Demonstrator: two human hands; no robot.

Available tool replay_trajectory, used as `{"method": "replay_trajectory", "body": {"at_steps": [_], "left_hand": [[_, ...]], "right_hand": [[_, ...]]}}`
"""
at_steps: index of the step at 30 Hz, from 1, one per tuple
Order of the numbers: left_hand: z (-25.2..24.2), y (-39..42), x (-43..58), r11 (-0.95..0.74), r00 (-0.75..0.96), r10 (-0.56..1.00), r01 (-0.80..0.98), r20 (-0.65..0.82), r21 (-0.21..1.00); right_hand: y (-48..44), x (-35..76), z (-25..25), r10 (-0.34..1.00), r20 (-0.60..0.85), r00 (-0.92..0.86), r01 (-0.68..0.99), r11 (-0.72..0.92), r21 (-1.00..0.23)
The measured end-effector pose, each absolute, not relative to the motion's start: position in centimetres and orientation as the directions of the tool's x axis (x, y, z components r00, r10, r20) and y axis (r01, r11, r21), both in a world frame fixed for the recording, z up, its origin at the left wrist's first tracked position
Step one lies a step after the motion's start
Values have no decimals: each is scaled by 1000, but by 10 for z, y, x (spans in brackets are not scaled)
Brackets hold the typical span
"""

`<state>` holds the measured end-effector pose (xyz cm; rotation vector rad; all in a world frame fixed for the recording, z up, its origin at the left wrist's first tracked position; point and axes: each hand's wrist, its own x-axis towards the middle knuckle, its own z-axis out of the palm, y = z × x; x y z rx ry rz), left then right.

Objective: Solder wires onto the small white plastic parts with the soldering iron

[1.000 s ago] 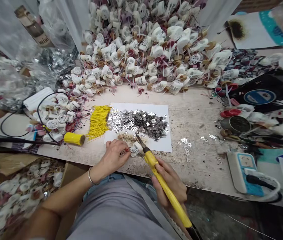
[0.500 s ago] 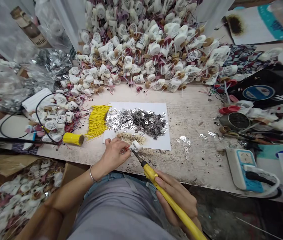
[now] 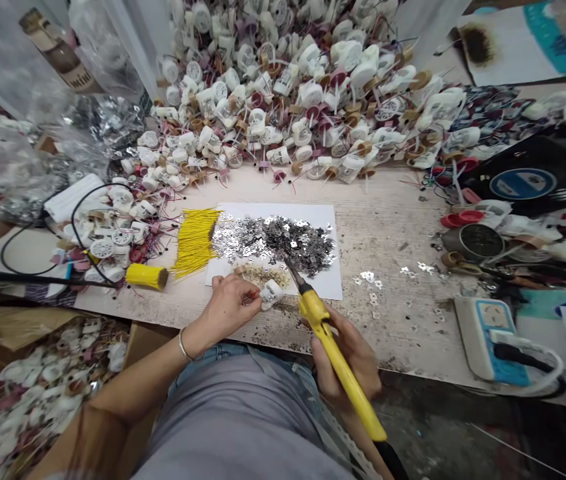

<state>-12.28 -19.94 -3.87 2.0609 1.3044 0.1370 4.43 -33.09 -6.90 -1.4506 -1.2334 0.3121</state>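
Observation:
My left hand point(image 3: 230, 303) pinches a small white plastic part point(image 3: 271, 294) near the table's front edge; a bit of red shows at the fingertips. A yellow soldering iron point(image 3: 340, 363) is wrapped in my right hand point(image 3: 350, 353), its dark tip pointing up and left. That tip lies over the near edge of a heap of small metal plates point(image 3: 297, 243), apart from the white part; contact with the plates I cannot tell. The heap rests on a white sheet point(image 3: 330, 287), with brownish crumbs point(image 3: 263, 275) in front. Cut yellow wires point(image 3: 195, 243) lie at the sheet's left.
A large pile of white plastic assemblies point(image 3: 303, 100) fills the back. A tied yellow wire bundle point(image 3: 147, 276) and black cable point(image 3: 75, 223) lie left. At right are a power strip point(image 3: 490, 340), a round tin point(image 3: 473, 241) and loose metal plates point(image 3: 370, 279).
My right hand has swung the soldering iron's tip up and away from the white part to the metal plates. My left hand stays nearly in place, still holding the part.

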Motion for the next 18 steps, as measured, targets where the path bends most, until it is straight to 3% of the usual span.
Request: {"method": "replay_trajectory", "body": {"at_steps": [2, 7, 10, 14, 18], "left_hand": [[-38, -198, -127, -313, 505, 843, 740, -185, 595], [-36, -192, -138, -571, 641, 767, 664, 24, 483], [-37, -188, -139, -655, 745, 667, 596, -15, 464], [-40, -180, -125, -600, 741, 658, 623, -134, 503], [-42, -171, -101, -576, 654, 729, 746, -202, 335]], "right_hand": [[-313, 39, -77, 820, 436, 370, 494, 224, -840], [-271, 31, -89, 736, 624, 262, 578, 398, -712], [-267, 30, -93, 770, 607, 198, 600, 395, -696], [-279, 33, -91, 766, 565, 306, 586, 317, -746], [-293, 39, -86, 736, 549, 395, 553, 286, -782]]}}
